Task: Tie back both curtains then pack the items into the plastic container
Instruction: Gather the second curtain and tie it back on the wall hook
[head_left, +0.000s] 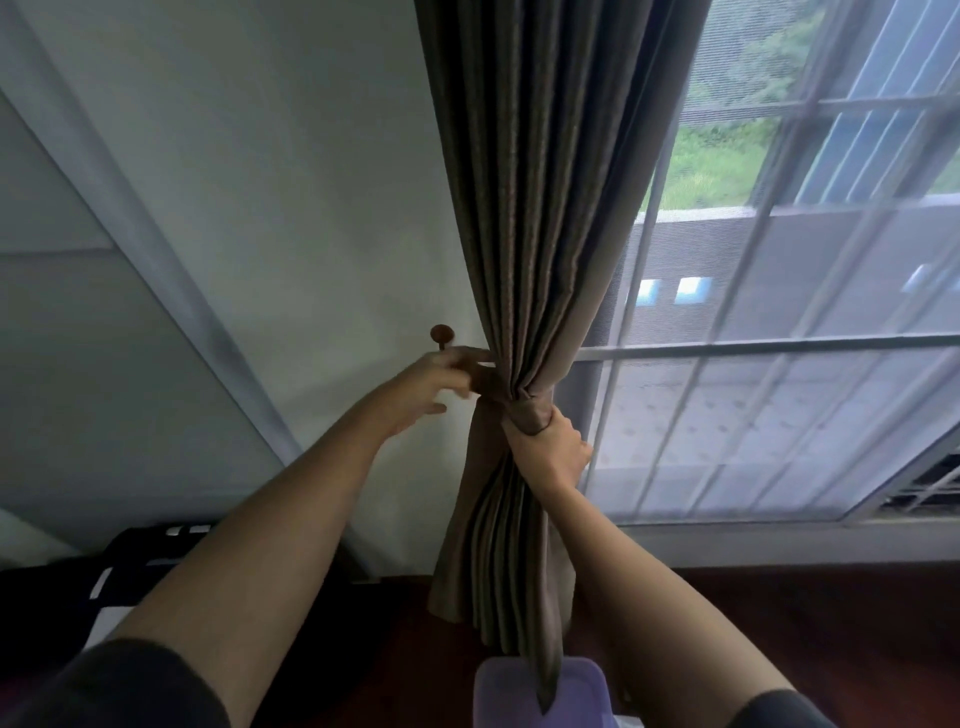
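A brown curtain (540, 208) hangs at the window's left edge, gathered into a bunch at mid height. A matching fabric tieback (524, 410) wraps around the bunch. My right hand (558, 447) grips the gathered curtain and tieback from the right side. My left hand (441, 382) pinches the tieback's left end just below a round brown wall hook (441, 334). Below the curtain's hem sits a translucent purple plastic container (519, 691), partly covered by the cloth.
The white wall (291, 208) lies left of the curtain, the barred window (779, 312) to the right. Dark wood flooring (779, 623) runs below the sill. A black and white object (135, 561) sits at lower left.
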